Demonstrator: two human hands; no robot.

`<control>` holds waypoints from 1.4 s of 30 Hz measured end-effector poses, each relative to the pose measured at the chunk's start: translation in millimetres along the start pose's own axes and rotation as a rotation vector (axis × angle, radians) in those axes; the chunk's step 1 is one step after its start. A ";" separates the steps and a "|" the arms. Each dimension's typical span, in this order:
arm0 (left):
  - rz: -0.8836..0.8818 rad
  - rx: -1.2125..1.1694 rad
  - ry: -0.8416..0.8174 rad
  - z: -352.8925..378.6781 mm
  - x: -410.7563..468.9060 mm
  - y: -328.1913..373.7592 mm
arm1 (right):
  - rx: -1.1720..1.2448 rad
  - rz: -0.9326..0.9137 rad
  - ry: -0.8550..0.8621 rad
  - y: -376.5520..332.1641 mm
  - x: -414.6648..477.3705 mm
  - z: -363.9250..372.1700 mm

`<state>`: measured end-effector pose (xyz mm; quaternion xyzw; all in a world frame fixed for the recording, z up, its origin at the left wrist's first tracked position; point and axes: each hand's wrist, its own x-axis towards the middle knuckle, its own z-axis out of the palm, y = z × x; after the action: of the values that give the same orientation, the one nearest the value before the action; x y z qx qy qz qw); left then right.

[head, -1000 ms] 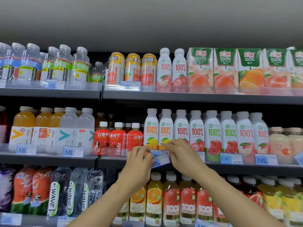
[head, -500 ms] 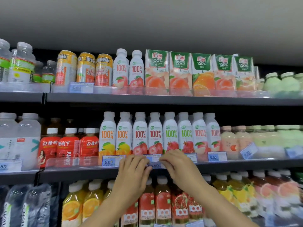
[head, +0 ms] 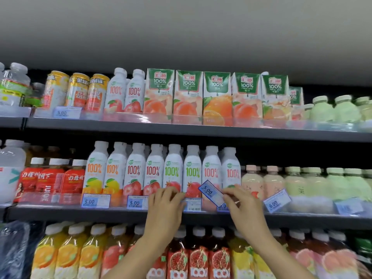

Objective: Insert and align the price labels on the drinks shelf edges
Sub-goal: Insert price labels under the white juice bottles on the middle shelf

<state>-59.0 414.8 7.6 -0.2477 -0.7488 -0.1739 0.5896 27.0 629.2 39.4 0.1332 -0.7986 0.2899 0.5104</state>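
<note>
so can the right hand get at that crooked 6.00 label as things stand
Probably yes, but not freely: the right hand is just left of the tilted 6.00 label with nothing between them, yet its fingers already pinch a loose 5.00 label.

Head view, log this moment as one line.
right hand: holds tilted 5.00 label | left hand: at middle shelf edge | label: not inserted

A blue-and-white 5.00 price label [head: 211,193] — tilted, off the middle shelf edge [head: 120,213] — before white juice bottles.
</note>
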 end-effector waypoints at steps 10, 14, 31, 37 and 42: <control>0.122 0.047 0.000 -4.7 3.8 2.3 | 0.131 0.023 -0.031 9.2 -2.3 13.5; 0.119 0.080 -0.070 -1.4 9.8 2.6 | 0.120 0.005 -0.040 5.0 -0.2 18.0; 0.249 -0.004 -0.169 -11.6 -34.9 -36.8 | 0.150 -0.035 -0.003 -17.5 23.3 38.5; 0.249 0.088 -0.153 -18.0 -34.7 -31.6 | 0.153 -0.056 -0.015 -27.6 24.4 51.8; 0.241 0.078 -0.135 -19.8 -31.9 -26.9 | 0.150 -0.057 -0.035 -35.2 23.7 57.7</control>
<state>-52.9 376.6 -17.6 -0.3242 -0.7578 -0.0556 0.5635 -8.2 568.6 54.1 0.1987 -0.7792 0.3320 0.4930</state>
